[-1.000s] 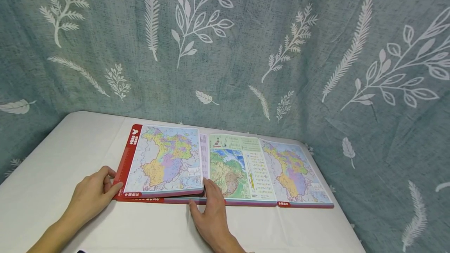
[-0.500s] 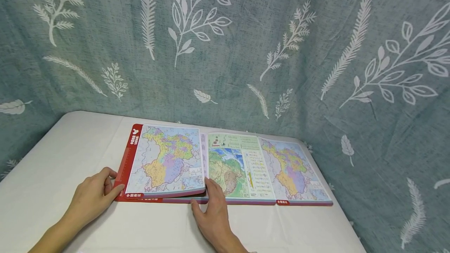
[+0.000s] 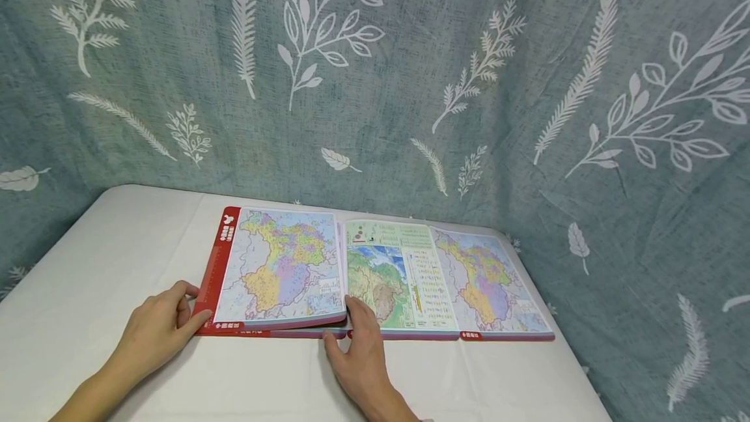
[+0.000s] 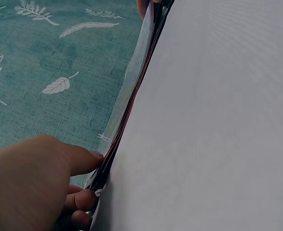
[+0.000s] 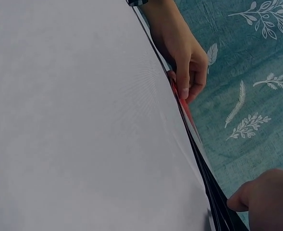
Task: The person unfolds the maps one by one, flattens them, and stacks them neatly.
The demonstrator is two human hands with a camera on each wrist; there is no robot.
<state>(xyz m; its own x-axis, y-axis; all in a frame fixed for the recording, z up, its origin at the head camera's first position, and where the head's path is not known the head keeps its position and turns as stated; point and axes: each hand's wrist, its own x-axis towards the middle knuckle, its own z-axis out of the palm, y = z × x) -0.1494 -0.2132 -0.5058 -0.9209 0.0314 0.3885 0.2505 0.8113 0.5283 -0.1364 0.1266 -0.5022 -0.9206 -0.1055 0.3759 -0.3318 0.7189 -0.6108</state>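
A printed map (image 3: 287, 266) with a red strip (image 3: 217, 266) along its left side lies on top of other map panels, its front right corner slightly raised. In the head view, my left hand (image 3: 153, 324) pinches the front left part of the red strip, thumb above and fingers at the edge. My right hand (image 3: 362, 344) is at the front right corner, its fingers extended along the upper map's edge and its thumb touching the lower front edge. A green-bordered relief map panel (image 3: 381, 285) and another colored map panel (image 3: 492, 285) extend to the right. In the right wrist view, the fingers are mostly hidden.
A white-covered table (image 3: 140, 226) bears the maps, with its right edge sloping just past the last panel. Behind and to the right hangs a blue-green curtain (image 3: 375, 122) with white leaf prints, close to the table's back edge.
Both hands and the upper map have slid slightly to the right over the lower panels. The head view has shifted a little, and the holds look the same.
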